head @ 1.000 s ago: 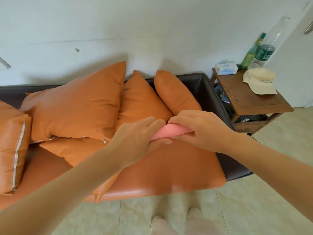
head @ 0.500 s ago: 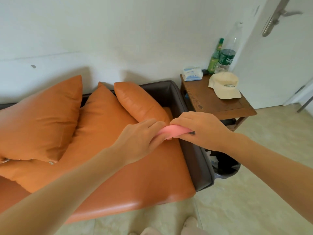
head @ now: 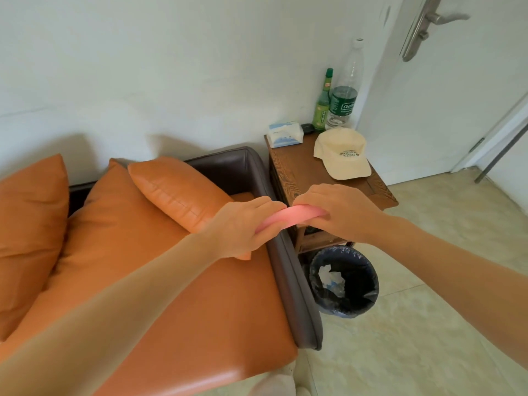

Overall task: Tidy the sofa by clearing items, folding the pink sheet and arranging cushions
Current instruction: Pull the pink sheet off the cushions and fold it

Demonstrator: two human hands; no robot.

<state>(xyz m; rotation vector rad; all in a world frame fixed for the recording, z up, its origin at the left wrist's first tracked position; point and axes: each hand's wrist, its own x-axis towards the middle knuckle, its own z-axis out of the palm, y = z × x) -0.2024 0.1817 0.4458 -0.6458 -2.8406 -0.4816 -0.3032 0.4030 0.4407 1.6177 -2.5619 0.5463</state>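
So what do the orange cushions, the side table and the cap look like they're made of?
Orange cushions: probably leather or faux leather, given the smooth, slightly glossy surface with fine creases and a stitched seam. Side table: dark stained wood with visible grain. Cap: cream woven fabric, likely cotton, matte, with a stitched patch on the front.

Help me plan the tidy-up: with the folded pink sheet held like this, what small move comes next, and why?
Probably lower the pink sheet onto the bare front of the side table. Both the left hand and right hand grip it folded, above the sofa arm beside that table.
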